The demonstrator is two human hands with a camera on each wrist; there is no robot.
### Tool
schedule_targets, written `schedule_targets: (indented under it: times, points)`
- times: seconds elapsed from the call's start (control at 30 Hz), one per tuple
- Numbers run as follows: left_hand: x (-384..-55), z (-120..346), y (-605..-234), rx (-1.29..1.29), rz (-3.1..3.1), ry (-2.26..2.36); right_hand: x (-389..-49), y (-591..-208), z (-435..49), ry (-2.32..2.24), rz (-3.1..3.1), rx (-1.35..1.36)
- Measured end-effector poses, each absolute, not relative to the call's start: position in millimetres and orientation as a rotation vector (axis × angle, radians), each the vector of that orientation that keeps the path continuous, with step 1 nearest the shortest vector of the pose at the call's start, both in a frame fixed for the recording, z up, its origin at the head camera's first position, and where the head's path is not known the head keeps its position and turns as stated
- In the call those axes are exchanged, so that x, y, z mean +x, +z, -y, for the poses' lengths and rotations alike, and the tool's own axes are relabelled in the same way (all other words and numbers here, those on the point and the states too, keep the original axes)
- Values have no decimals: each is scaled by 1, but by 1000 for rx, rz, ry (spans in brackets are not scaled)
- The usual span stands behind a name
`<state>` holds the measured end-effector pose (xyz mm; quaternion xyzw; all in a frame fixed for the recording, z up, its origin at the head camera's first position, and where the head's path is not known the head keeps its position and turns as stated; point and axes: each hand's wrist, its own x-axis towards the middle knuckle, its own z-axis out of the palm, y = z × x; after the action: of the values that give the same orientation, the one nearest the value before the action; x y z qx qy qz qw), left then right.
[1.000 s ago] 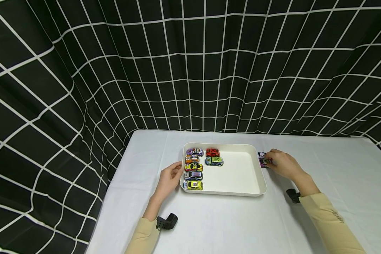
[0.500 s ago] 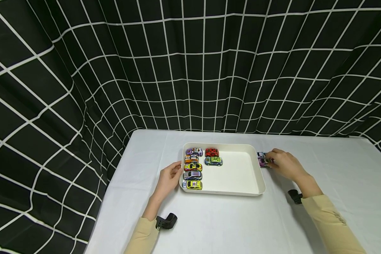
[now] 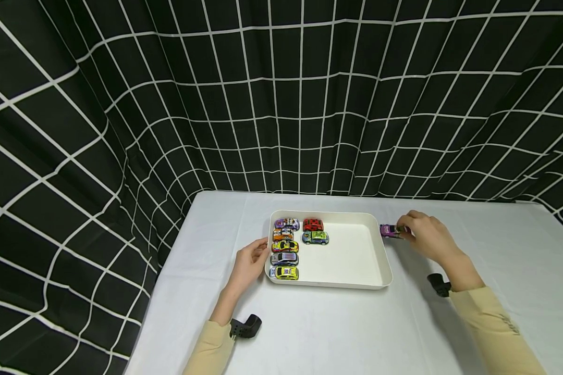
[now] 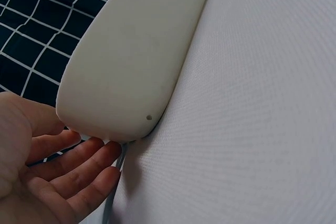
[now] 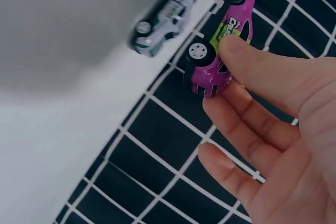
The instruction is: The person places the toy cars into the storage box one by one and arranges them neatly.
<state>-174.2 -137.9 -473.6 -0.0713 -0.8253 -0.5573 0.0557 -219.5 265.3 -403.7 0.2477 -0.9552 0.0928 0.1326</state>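
My right hand (image 3: pixel 429 239) pinches a purple toy car (image 5: pixel 242 18) between thumb and fingertips, just off the right side of the white tray (image 3: pixel 347 258). In the right wrist view, a white-and-grey toy car (image 5: pixel 165 19) stands on the cloth beyond it; the head view hides that one. At the tray's left side is my left hand (image 3: pixel 248 266), its relaxed fingers (image 4: pixel 86 153) touching the outer wall. Inside the tray, several toy cars line the left side, among them a yellow car (image 3: pixel 284 273). Right of that column sit a red car (image 3: pixel 313 225) and a green car (image 3: pixel 316 238).
A white cloth (image 3: pixel 338 328) covers the table. Behind it and along the left hangs a black curtain (image 3: pixel 309 104) with a white grid. Each wrist wears a black camera, such as the left camera (image 3: pixel 246 327).
My right hand has lifted the purple car from beside the white-and-grey one and moved it slightly up and away, now overlapping that car in the head view. My left hand stays at the tray.
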Motion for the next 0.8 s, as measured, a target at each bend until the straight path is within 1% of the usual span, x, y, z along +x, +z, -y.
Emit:
schedule_targets:
  times: [0.27,0.57,0.8]
  points:
    - [-174,137,-472,-201,2517,-1683,-219,-395,-253,288,2728,758]
    - [-174,138,-473,-210,2517,-1673,-219,-392,-216,299,2674,916]
    - [-173,138,-472,-215,2509,-1684,-221,-387,-187,262,2737,972]
